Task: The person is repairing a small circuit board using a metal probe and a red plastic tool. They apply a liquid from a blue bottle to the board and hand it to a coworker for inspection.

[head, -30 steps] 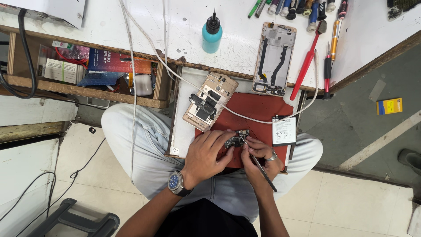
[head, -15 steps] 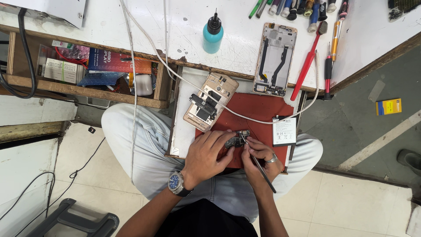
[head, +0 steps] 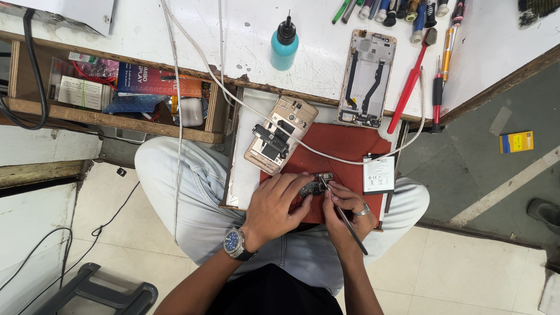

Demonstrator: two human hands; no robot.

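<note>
Seen from overhead. A white tabletop [head: 326, 52] spans the upper frame; a red mat [head: 344, 146] lies on a board across the seated person's lap at centre. On the mat's upper left lies an opened gold phone [head: 280, 134]; above it, on the tabletop, a bare phone frame [head: 368, 79] and a teal bottle [head: 284, 45]. A flat battery [head: 379, 174] sits at the mat's right edge.

Step in hand, by the look of it: fine work on a small circuit board [head: 312, 186], low centre of the mat. The left hand [head: 274, 210] pins the board with fingertips curled down on it, grip closed on its near edge. The right hand [head: 344, 213] pinches a thin tool [head: 344, 216], tip touching the board's right end. Whether it is tweezers or a probe cannot be told.

The next move likely calls for a steady left hand and a light, exact touch with the tip.

The board looks dark, narrow and crowded with tiny parts, partly hidden by fingers.
</note>
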